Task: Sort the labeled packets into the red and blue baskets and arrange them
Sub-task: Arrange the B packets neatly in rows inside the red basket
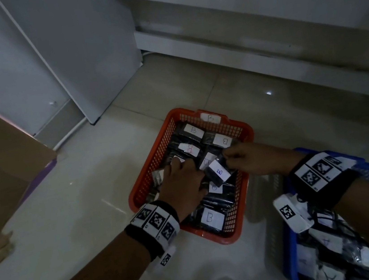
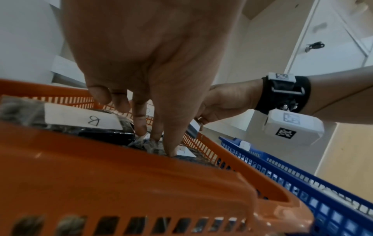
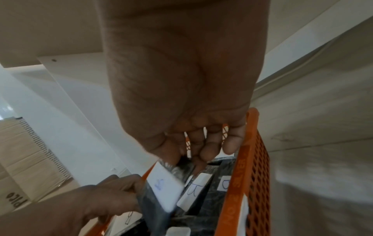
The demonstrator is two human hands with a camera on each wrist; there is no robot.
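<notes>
— What do the labels read?
— "B" on every white label in the red basket (image 1: 243, 129), its far rim tag too. The blue basket (image 1: 288, 255) (right of it) holds "A" packets.
— The hands?
— Right hand (image 1: 249, 158) pinches a "B" packet (image 1: 217, 173) over the red basket's middle. Left hand (image 1: 182, 184) presses straight fingers (image 2: 171, 143) onto the packets inside.
</notes>
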